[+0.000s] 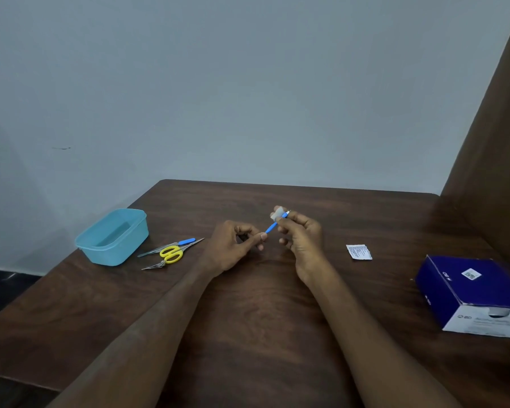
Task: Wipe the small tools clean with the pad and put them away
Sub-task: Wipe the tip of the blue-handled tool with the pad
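**First tool under the pad, three still waiting**

The left hand (236, 245) pinches the lower end of a slim blue-handled tool (270, 228) between thumb and fingertips, above the middle of the dark wood-grain table (262, 319). The right hand (299, 235) has its fingers curled round the tool's upper end, pressing a small pale pad (276, 214) against it. A glint of metal shows at the tip, though the view is too small to tell what kind of point it is.

Judging by the layout, the work has barely begun. The light-blue plastic tub (112, 237), rounded at the corners and thin-walled, sits at the far left and appears to hold nothing. Just right of it lie yellow-handled scissors (171, 254), long steel tweezers (159, 248) and a second blue-handled tool (186, 241), overlapping in a loose heap, apparently unwiped.

To the right lies a flat torn white sachet (359, 252), printed and crinkled; farther right, a glossy dark-blue cardboard box (471, 293).
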`<state>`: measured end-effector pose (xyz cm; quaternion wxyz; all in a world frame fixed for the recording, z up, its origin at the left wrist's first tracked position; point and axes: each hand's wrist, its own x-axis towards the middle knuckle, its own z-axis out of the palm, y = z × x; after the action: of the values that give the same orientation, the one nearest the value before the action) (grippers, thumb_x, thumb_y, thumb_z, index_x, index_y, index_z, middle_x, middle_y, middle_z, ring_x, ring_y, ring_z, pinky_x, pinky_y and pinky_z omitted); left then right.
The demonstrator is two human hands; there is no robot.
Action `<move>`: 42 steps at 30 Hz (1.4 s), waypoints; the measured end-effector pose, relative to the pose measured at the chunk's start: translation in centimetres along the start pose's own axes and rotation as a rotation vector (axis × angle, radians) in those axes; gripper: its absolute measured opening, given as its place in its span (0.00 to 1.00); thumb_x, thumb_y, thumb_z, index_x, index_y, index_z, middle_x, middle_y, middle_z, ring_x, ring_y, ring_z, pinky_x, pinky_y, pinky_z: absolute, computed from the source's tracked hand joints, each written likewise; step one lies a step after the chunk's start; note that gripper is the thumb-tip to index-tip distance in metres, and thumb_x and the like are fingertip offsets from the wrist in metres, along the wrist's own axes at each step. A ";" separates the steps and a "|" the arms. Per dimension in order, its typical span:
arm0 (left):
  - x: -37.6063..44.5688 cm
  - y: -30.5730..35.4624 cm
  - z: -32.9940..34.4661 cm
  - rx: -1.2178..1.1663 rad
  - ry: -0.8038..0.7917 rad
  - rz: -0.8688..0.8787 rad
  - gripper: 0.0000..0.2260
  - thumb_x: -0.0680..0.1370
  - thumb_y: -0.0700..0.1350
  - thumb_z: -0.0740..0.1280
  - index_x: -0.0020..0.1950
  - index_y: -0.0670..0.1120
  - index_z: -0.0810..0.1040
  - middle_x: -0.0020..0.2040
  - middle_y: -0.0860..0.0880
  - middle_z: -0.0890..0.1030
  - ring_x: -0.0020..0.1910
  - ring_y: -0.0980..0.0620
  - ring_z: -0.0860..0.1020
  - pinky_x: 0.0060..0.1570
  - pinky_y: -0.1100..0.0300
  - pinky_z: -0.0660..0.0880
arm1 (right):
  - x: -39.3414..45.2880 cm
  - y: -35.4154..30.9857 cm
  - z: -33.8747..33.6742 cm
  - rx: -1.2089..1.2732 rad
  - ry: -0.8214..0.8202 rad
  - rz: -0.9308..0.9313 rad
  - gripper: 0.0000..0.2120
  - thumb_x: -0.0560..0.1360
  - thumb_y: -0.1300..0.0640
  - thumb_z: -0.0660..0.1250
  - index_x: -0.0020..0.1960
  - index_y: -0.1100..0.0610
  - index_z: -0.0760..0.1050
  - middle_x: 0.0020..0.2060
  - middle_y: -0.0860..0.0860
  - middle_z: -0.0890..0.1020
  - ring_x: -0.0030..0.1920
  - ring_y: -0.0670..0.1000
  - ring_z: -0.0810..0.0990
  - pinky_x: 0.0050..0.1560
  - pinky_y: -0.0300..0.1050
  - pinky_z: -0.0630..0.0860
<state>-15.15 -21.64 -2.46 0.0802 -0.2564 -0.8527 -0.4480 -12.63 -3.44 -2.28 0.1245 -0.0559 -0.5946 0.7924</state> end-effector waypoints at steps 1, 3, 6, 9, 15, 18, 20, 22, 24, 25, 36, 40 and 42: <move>0.0 0.0 0.0 0.000 -0.001 -0.003 0.13 0.83 0.51 0.73 0.40 0.49 0.87 0.38 0.55 0.87 0.37 0.56 0.82 0.42 0.58 0.76 | 0.1 0.3 -0.1 -0.027 0.014 0.002 0.05 0.77 0.63 0.74 0.48 0.57 0.88 0.36 0.45 0.85 0.35 0.43 0.77 0.35 0.38 0.73; 0.0 -0.1 0.0 -0.010 0.000 -0.008 0.13 0.83 0.52 0.73 0.41 0.49 0.87 0.39 0.54 0.88 0.40 0.51 0.86 0.45 0.55 0.79 | 0.1 1.0 0.2 -0.146 0.011 -0.005 0.04 0.76 0.62 0.75 0.46 0.56 0.88 0.33 0.47 0.84 0.34 0.44 0.77 0.35 0.39 0.73; 0.1 -0.2 0.0 -0.009 0.012 -0.012 0.12 0.83 0.52 0.72 0.42 0.50 0.87 0.39 0.54 0.88 0.42 0.48 0.87 0.47 0.51 0.80 | 0.1 1.3 0.4 -0.202 0.025 -0.024 0.02 0.74 0.60 0.78 0.46 0.55 0.88 0.40 0.51 0.89 0.37 0.44 0.81 0.39 0.42 0.76; 0.1 0.0 0.1 -0.024 0.011 -0.029 0.11 0.83 0.51 0.73 0.43 0.50 0.87 0.40 0.54 0.88 0.42 0.51 0.87 0.46 0.56 0.80 | 0.6 1.1 -0.1 -0.143 0.143 -0.052 0.07 0.70 0.59 0.82 0.48 0.54 0.88 0.41 0.48 0.90 0.41 0.43 0.86 0.47 0.44 0.82; 0.0 0.0 0.0 -0.025 0.023 -0.025 0.11 0.83 0.51 0.73 0.42 0.50 0.87 0.39 0.55 0.88 0.43 0.50 0.87 0.47 0.56 0.80 | 0.3 1.4 0.1 -0.097 0.072 -0.023 0.08 0.70 0.61 0.81 0.49 0.56 0.88 0.43 0.53 0.90 0.40 0.45 0.84 0.46 0.45 0.81; 0.0 -0.2 0.1 -0.038 0.023 -0.041 0.11 0.83 0.51 0.73 0.43 0.50 0.88 0.40 0.54 0.88 0.43 0.49 0.88 0.49 0.51 0.81 | 0.5 1.3 0.1 -0.093 0.097 -0.029 0.08 0.71 0.61 0.81 0.49 0.57 0.88 0.43 0.53 0.90 0.39 0.46 0.84 0.42 0.41 0.79; 0.0 -0.1 0.1 -0.053 0.016 -0.053 0.10 0.83 0.50 0.73 0.44 0.49 0.88 0.40 0.54 0.89 0.43 0.50 0.88 0.49 0.51 0.81 | 0.9 0.8 -0.2 -0.016 0.154 -0.075 0.09 0.72 0.63 0.81 0.51 0.58 0.88 0.43 0.51 0.90 0.39 0.44 0.84 0.41 0.39 0.80; 0.1 0.0 0.1 -0.049 0.007 -0.057 0.09 0.83 0.50 0.73 0.44 0.49 0.88 0.40 0.54 0.89 0.43 0.50 0.88 0.47 0.54 0.81 | 1.2 0.5 -0.6 0.022 0.161 -0.095 0.08 0.73 0.64 0.80 0.52 0.60 0.87 0.44 0.50 0.90 0.39 0.43 0.84 0.41 0.38 0.80; 0.1 0.1 0.1 -0.041 0.002 -0.058 0.10 0.83 0.50 0.73 0.44 0.49 0.88 0.40 0.54 0.89 0.43 0.50 0.87 0.45 0.57 0.80 | 1.1 0.8 -0.6 -0.001 0.126 -0.052 0.08 0.72 0.61 0.81 0.51 0.58 0.88 0.43 0.50 0.90 0.38 0.43 0.83 0.41 0.39 0.79; 0.0 0.0 0.1 -0.036 0.002 -0.054 0.10 0.83 0.50 0.73 0.44 0.49 0.88 0.40 0.54 0.89 0.43 0.50 0.87 0.45 0.57 0.79 | 1.1 1.1 -0.5 -0.026 0.105 -0.025 0.08 0.72 0.60 0.82 0.50 0.57 0.88 0.42 0.50 0.90 0.37 0.45 0.82 0.42 0.41 0.80; 0.0 -0.2 0.0 -0.036 0.003 -0.041 0.09 0.82 0.50 0.75 0.44 0.49 0.88 0.40 0.54 0.89 0.42 0.51 0.88 0.47 0.53 0.82 | 0.7 1.5 -0.2 -0.125 0.078 0.015 0.08 0.72 0.56 0.82 0.50 0.57 0.88 0.40 0.50 0.89 0.34 0.44 0.80 0.40 0.42 0.78; 0.0 0.0 0.0 -0.045 0.001 -0.045 0.08 0.81 0.50 0.75 0.44 0.49 0.88 0.40 0.54 0.89 0.42 0.53 0.88 0.50 0.50 0.84 | 0.8 1.2 -0.1 -0.154 0.133 -0.026 0.07 0.71 0.57 0.82 0.48 0.56 0.88 0.40 0.50 0.90 0.34 0.45 0.81 0.42 0.47 0.81; 0.0 0.0 0.0 -0.040 -0.002 -0.052 0.08 0.81 0.50 0.75 0.45 0.48 0.88 0.41 0.53 0.89 0.43 0.52 0.88 0.51 0.49 0.84 | 1.1 0.9 -0.3 -0.138 0.177 -0.051 0.08 0.71 0.56 0.82 0.49 0.55 0.88 0.40 0.49 0.89 0.34 0.44 0.82 0.44 0.47 0.83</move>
<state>-15.17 -21.63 -2.46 0.0624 -0.2361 -0.8502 -0.4664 -13.74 -3.12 -3.18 0.1923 -0.1188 -0.6358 0.7380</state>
